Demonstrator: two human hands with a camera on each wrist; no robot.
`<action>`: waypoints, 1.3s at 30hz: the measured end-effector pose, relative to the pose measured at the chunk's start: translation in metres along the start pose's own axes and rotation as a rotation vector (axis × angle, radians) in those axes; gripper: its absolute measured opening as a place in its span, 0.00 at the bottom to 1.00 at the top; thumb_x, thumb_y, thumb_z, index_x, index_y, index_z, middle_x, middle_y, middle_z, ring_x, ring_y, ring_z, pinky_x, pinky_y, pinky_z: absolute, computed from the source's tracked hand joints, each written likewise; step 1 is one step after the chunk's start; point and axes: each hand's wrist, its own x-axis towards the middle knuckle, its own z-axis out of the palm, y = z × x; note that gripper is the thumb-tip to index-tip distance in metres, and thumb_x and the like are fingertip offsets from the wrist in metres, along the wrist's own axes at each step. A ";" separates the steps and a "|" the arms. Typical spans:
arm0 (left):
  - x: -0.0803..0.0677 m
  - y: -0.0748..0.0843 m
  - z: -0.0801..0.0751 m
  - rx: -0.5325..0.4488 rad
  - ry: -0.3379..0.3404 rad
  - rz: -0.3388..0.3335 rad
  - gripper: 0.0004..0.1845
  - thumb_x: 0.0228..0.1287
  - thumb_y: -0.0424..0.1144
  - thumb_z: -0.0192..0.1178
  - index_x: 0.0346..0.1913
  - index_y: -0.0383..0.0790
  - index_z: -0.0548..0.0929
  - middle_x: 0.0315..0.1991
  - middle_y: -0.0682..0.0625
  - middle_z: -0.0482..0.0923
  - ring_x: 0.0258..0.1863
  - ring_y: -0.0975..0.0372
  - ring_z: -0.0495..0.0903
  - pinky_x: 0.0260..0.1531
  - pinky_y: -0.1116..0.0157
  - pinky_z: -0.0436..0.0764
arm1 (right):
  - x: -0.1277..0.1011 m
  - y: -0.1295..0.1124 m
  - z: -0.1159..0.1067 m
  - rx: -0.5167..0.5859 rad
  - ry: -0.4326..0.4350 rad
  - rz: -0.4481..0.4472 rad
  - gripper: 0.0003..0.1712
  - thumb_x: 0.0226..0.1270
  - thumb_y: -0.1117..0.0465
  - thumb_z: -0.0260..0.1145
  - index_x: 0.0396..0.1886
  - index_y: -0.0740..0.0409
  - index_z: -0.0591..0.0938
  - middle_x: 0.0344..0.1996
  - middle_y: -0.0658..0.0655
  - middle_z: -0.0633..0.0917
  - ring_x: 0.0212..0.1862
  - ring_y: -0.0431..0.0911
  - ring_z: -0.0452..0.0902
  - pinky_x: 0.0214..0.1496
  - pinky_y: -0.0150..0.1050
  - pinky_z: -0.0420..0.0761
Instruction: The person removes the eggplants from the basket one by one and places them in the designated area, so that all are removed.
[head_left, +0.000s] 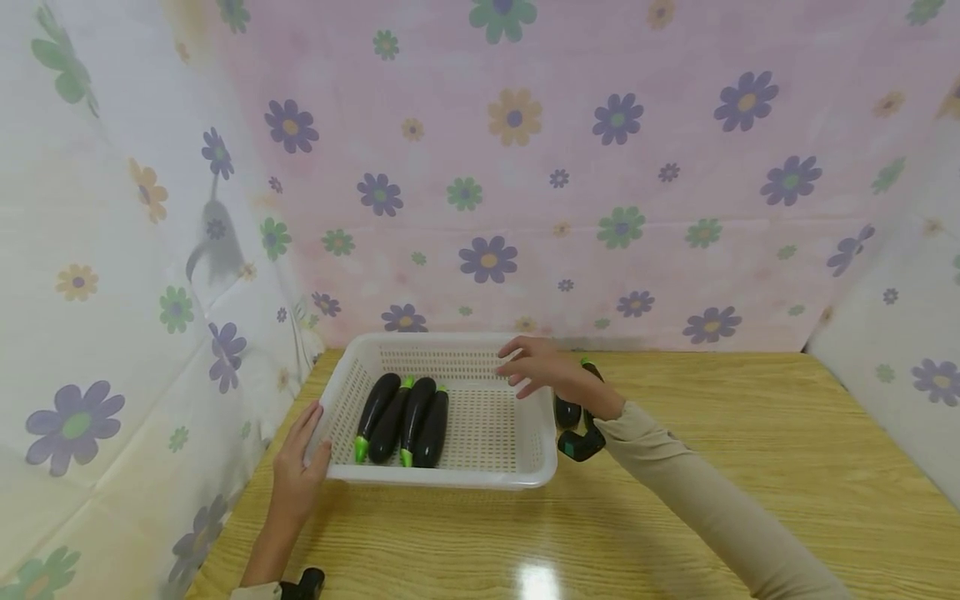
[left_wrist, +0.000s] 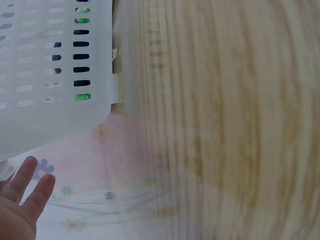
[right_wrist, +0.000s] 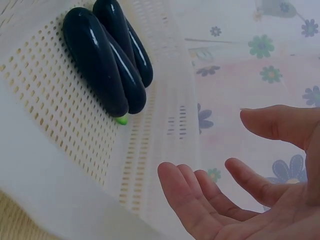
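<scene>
White basket [head_left: 450, 478] holds four eggplants [head_left: 417, 417] between two hands [head_left: 294, 477] [head_left: 538, 367].

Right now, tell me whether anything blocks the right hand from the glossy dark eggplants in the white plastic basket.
Nothing visible does: the right hand hangs open above the right end of the white plastic basket, with only bare floor between it and the four glossy dark eggplants.

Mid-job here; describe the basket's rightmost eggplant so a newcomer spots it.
A white basket sits on the wooden table. Inside, four eggplants lie side by side. The rightmost eggplant points its green end toward the flowered backdrop, and only it has bare basket floor on its right.
</scene>
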 end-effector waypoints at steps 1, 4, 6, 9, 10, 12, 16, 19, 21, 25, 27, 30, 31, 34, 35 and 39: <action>0.000 0.000 0.000 -0.002 0.001 0.000 0.28 0.61 0.26 0.56 0.66 0.31 0.68 0.66 0.40 0.64 0.63 0.43 0.64 0.53 0.85 0.55 | 0.001 0.000 0.002 0.005 -0.005 0.000 0.29 0.65 0.57 0.63 0.60 0.66 0.68 0.48 0.64 0.78 0.45 0.58 0.75 0.45 0.53 0.79; 0.001 0.000 0.000 -0.003 0.001 0.000 0.28 0.62 0.26 0.55 0.66 0.31 0.68 0.66 0.40 0.64 0.63 0.43 0.63 0.53 0.85 0.55 | 0.004 0.000 0.007 0.011 -0.019 -0.006 0.27 0.66 0.58 0.63 0.59 0.67 0.69 0.47 0.64 0.78 0.48 0.63 0.74 0.45 0.53 0.79; 0.001 0.000 0.000 -0.001 0.005 0.003 0.28 0.62 0.26 0.56 0.66 0.31 0.68 0.66 0.40 0.65 0.63 0.43 0.64 0.53 0.85 0.55 | 0.007 0.000 0.010 0.010 -0.019 -0.003 0.25 0.65 0.60 0.63 0.58 0.65 0.70 0.47 0.63 0.79 0.48 0.63 0.75 0.44 0.52 0.80; 0.002 0.000 0.000 0.006 0.007 0.009 0.28 0.61 0.26 0.56 0.66 0.31 0.68 0.66 0.39 0.65 0.63 0.43 0.64 0.53 0.85 0.55 | 0.011 0.000 0.016 -0.002 -0.014 0.004 0.23 0.65 0.60 0.64 0.57 0.64 0.72 0.46 0.62 0.80 0.44 0.58 0.77 0.41 0.50 0.81; 0.002 0.000 0.000 0.006 0.008 0.010 0.28 0.61 0.26 0.56 0.66 0.31 0.68 0.66 0.39 0.65 0.63 0.43 0.64 0.53 0.85 0.55 | 0.013 0.000 0.018 -0.003 -0.014 0.007 0.23 0.64 0.61 0.64 0.57 0.64 0.72 0.46 0.62 0.80 0.43 0.56 0.78 0.41 0.50 0.81; 0.002 0.000 -0.001 0.008 0.006 0.003 0.28 0.61 0.26 0.56 0.66 0.31 0.68 0.66 0.40 0.65 0.63 0.44 0.64 0.53 0.86 0.55 | 0.014 0.000 0.022 -0.009 -0.023 0.013 0.24 0.64 0.60 0.64 0.57 0.65 0.72 0.46 0.62 0.80 0.43 0.55 0.78 0.42 0.51 0.81; 0.001 0.002 -0.002 0.007 -0.007 -0.045 0.28 0.63 0.28 0.55 0.67 0.33 0.68 0.68 0.44 0.64 0.64 0.48 0.64 0.52 0.85 0.56 | 0.017 0.000 0.028 -0.012 -0.053 0.012 0.26 0.64 0.59 0.64 0.58 0.67 0.71 0.47 0.63 0.78 0.42 0.55 0.78 0.43 0.53 0.80; 0.000 0.003 -0.002 -0.001 -0.010 -0.058 0.28 0.63 0.28 0.55 0.67 0.35 0.68 0.68 0.45 0.63 0.64 0.49 0.64 0.52 0.85 0.56 | 0.020 0.001 0.032 -0.013 -0.059 0.023 0.26 0.64 0.58 0.65 0.58 0.67 0.71 0.47 0.62 0.78 0.44 0.58 0.77 0.41 0.50 0.81; 0.000 0.003 -0.002 -0.007 -0.006 -0.046 0.28 0.63 0.28 0.55 0.67 0.34 0.68 0.68 0.45 0.64 0.64 0.48 0.64 0.52 0.85 0.57 | 0.023 0.002 0.034 -0.014 -0.060 0.030 0.27 0.63 0.58 0.65 0.58 0.67 0.71 0.47 0.61 0.78 0.46 0.60 0.77 0.41 0.50 0.81; 0.001 0.002 0.000 -0.014 0.005 -0.013 0.28 0.62 0.26 0.56 0.66 0.33 0.68 0.67 0.41 0.64 0.63 0.45 0.64 0.53 0.85 0.57 | 0.028 0.006 0.038 -0.014 -0.065 0.037 0.27 0.64 0.57 0.64 0.59 0.67 0.71 0.46 0.61 0.78 0.50 0.64 0.74 0.42 0.51 0.80; 0.001 0.003 0.000 -0.015 0.006 -0.009 0.28 0.62 0.26 0.56 0.66 0.32 0.68 0.67 0.41 0.64 0.63 0.45 0.64 0.53 0.85 0.57 | 0.030 0.007 0.040 -0.010 -0.072 0.038 0.28 0.64 0.57 0.64 0.59 0.67 0.71 0.46 0.61 0.77 0.50 0.65 0.74 0.44 0.53 0.79; 0.001 0.004 0.000 -0.019 0.005 -0.015 0.27 0.62 0.26 0.55 0.66 0.32 0.68 0.67 0.41 0.64 0.63 0.45 0.65 0.52 0.85 0.57 | 0.033 0.009 0.043 0.004 -0.080 0.039 0.26 0.64 0.58 0.64 0.57 0.67 0.72 0.46 0.61 0.77 0.49 0.65 0.74 0.44 0.55 0.79; 0.001 0.004 0.000 -0.019 0.005 -0.018 0.27 0.62 0.26 0.55 0.66 0.32 0.68 0.67 0.42 0.64 0.63 0.45 0.65 0.52 0.86 0.57 | 0.034 0.009 0.043 0.007 -0.082 0.039 0.25 0.64 0.58 0.64 0.57 0.67 0.72 0.45 0.61 0.77 0.49 0.65 0.74 0.45 0.55 0.78; 0.000 0.003 0.001 -0.008 0.004 -0.023 0.27 0.62 0.26 0.55 0.66 0.32 0.68 0.67 0.42 0.64 0.63 0.45 0.65 0.52 0.86 0.57 | 0.037 0.011 0.046 0.009 -0.086 0.041 0.25 0.63 0.57 0.65 0.55 0.66 0.72 0.45 0.62 0.77 0.48 0.65 0.74 0.44 0.56 0.78; 0.000 0.003 0.001 -0.005 0.004 -0.023 0.27 0.62 0.26 0.55 0.66 0.32 0.68 0.67 0.42 0.64 0.63 0.45 0.65 0.51 0.86 0.57 | 0.038 0.011 0.046 0.009 -0.086 0.044 0.25 0.62 0.57 0.65 0.55 0.66 0.72 0.46 0.63 0.77 0.48 0.65 0.74 0.44 0.56 0.79; 0.000 0.002 0.002 -0.002 0.008 -0.020 0.27 0.62 0.26 0.55 0.66 0.31 0.68 0.66 0.40 0.64 0.63 0.45 0.64 0.52 0.86 0.57 | 0.043 0.014 0.049 0.004 -0.089 0.057 0.28 0.60 0.55 0.67 0.54 0.67 0.72 0.50 0.68 0.75 0.48 0.65 0.74 0.42 0.53 0.80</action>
